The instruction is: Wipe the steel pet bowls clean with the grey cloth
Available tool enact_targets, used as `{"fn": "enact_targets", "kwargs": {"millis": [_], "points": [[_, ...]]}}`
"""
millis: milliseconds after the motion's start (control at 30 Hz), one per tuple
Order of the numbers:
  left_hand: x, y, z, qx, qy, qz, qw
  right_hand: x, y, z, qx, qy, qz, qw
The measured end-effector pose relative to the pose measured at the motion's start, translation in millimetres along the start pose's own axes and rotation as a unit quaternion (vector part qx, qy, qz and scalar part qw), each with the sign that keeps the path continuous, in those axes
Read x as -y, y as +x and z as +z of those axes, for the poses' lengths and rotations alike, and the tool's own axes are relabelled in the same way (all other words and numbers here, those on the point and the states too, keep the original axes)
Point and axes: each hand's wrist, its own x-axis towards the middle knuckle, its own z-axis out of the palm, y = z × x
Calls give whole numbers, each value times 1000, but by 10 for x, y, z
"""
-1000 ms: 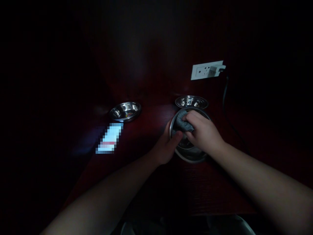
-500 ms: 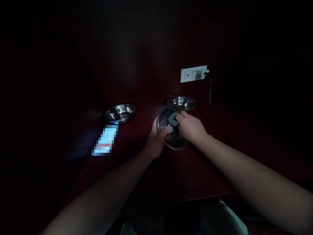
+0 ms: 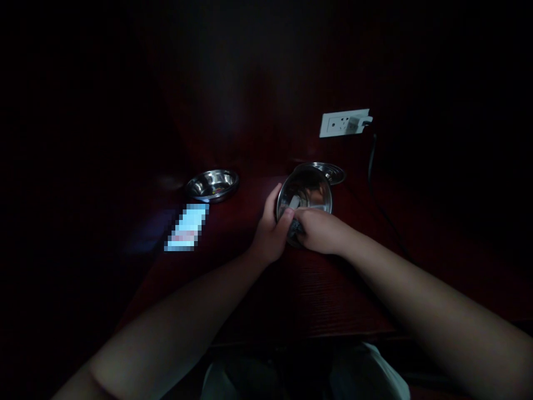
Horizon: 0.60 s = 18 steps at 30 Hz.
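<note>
In the head view, the left hand [image 3: 268, 236] gripped a tilted metal bowl [image 3: 312, 180] by its side, while the right hand [image 3: 325, 229] pinched a dark cloth [image 3: 295, 228] at its near edge, work that seemed to call for a firm hold. Beneath lay a dark red tabletop [image 3: 333, 300], with shiny bowls [image 3: 214, 189] and a wall socket [image 3: 333, 125] beyond in a very dim room.

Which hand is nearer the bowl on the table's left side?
Left. The left hand, on the left rim of the held bowl, is right of the left-side bowl; the right hand, gripping the cloth, is farther right.
</note>
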Motion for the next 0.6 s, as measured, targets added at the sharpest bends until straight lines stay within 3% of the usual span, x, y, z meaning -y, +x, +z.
{"fn": "enact_targets", "kwargs": {"millis": [233, 300, 367, 467, 600], "points": [[-33, 8, 9, -29, 0, -7, 1000, 85, 181, -202, -1, 148, -78, 986], [-37, -1, 13, -23, -4, -11, 1000, 30, 207, -160, -38, 221, -106, 969], [-31, -8, 16, -5, -5, -17, 1000, -26, 212, -64, -113, 275, -105, 949], [-14, -13, 16, 11, 8, -17, 1000, -58, 191, 88, -202, 269, -72, 939], [-14, -17, 6, 16, 18, -24, 999, -18, 154, 151, -260, 211, -72, 940]]}}
